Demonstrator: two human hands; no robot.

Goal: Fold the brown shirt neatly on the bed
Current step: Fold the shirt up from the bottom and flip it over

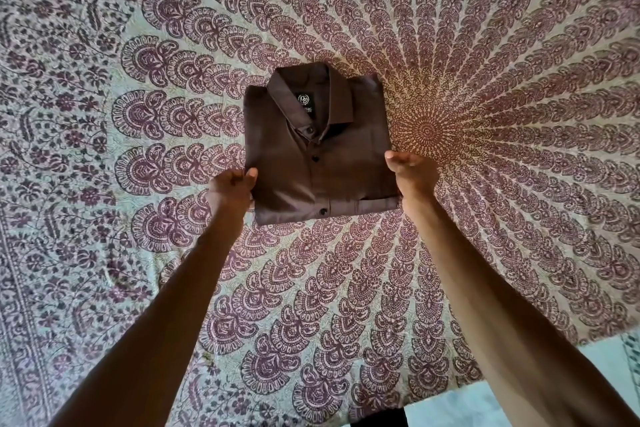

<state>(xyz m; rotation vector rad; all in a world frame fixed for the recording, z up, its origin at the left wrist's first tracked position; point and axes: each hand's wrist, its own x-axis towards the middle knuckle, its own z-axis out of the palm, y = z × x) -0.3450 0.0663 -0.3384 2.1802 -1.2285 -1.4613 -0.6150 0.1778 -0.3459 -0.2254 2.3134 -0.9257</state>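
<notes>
The brown shirt is folded into a compact rectangle, collar and black label at the far end, button placket facing up. It is over the middle of the bed, and whether it rests on the cover cannot be told. My left hand grips its near left edge, thumb on top. My right hand holds the near right edge, thumb above the cloth and fingers hidden beneath it. Both arms are stretched forward.
A bedspread with a purple and cream mandala print covers the bed all around the shirt. The bed's near edge shows at the lower right, with pale blue floor beyond it.
</notes>
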